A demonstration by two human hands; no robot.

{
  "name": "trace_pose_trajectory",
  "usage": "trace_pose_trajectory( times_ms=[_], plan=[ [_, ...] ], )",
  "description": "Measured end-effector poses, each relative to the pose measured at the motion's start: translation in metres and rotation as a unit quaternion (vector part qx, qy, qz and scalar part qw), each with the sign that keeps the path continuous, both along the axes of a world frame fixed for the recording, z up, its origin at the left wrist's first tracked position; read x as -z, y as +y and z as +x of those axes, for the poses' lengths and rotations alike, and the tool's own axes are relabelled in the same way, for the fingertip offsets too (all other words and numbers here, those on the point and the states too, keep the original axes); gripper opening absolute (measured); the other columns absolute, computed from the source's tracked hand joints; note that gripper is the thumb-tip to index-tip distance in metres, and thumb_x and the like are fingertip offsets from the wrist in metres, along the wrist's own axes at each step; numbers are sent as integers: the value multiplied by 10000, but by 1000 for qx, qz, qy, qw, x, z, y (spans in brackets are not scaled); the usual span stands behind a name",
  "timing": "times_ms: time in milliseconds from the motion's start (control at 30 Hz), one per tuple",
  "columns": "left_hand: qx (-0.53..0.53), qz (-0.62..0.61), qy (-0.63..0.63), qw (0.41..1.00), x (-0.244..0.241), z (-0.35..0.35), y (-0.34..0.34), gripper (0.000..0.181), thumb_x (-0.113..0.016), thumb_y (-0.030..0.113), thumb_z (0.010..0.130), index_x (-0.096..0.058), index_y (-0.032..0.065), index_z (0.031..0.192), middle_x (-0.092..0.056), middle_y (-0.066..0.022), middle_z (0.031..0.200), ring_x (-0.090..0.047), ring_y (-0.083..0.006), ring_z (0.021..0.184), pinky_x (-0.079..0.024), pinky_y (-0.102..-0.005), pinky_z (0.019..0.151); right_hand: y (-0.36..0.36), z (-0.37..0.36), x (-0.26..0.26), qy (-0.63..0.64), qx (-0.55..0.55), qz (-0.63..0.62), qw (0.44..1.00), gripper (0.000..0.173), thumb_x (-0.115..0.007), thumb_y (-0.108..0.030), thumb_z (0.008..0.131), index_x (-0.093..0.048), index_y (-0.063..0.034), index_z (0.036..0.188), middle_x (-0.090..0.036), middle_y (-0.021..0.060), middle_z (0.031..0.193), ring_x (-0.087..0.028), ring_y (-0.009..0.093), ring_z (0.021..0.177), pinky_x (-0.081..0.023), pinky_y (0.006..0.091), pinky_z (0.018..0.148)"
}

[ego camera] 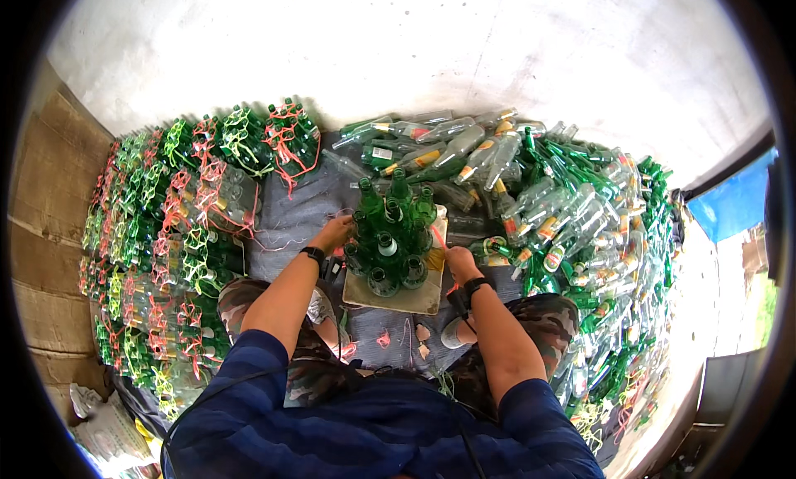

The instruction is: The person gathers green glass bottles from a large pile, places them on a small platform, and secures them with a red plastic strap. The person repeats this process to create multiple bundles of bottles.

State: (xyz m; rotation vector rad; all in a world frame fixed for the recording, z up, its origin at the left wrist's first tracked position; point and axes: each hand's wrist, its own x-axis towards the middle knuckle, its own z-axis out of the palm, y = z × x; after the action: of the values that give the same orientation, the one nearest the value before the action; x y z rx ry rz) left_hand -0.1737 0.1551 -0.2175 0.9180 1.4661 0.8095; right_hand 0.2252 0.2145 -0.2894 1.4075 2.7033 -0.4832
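Note:
A tight cluster of green glass bottles [371, 202] stands upright on a pale square board [360, 295] between my knees. My right hand [461, 264] is closed at the right edge of the board around a pink plastic string [438, 235], which runs up taut towards the bottles. On the other side, my left hand [336, 230] has its fingertips against the left of the cluster. Some pink string shows just below that hand, but whether its fingers grip the string is hidden.
Bottle bundles tied with pink and yellow-green string [229, 190] are stacked on the left. Loose clear and green bottles [559, 218] heap up on the right and behind. String scraps [384, 339] lie on the grey ground cloth [280, 215]. A white wall [398, 50] rises behind.

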Motion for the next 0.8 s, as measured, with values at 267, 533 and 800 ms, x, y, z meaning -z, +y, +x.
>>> trace_pose_trajectory(
  times_ms=[267,533,800],
  plan=[
    [-90,13,-46,995,45,4,-70,400,-534,140,996,-601,155,1390,-648,-22,812,-561,-138,591,-430,-286,524,-52,-25,-16,143,122,-9,982,214,-585,-163,888,-702,9,938,-695,206,943,-674,413,894,-552,469,790],
    [-187,41,69,979,74,72,-130,313,-557,178,989,-678,68,1255,-686,-96,875,-628,-176,698,-476,-356,580,-113,-42,-54,317,329,-99,884,311,-549,-271,911,-702,-1,937,-690,257,901,-662,436,907,-501,493,796],
    [-176,49,276,944,52,105,-160,338,-511,169,940,-696,51,1197,-690,-257,1116,-652,-409,1089,-514,-470,933,-162,-67,-11,324,335,-62,883,291,-507,-239,898,-707,-35,956,-697,260,960,-655,467,937,-506,525,824]
  ],
)
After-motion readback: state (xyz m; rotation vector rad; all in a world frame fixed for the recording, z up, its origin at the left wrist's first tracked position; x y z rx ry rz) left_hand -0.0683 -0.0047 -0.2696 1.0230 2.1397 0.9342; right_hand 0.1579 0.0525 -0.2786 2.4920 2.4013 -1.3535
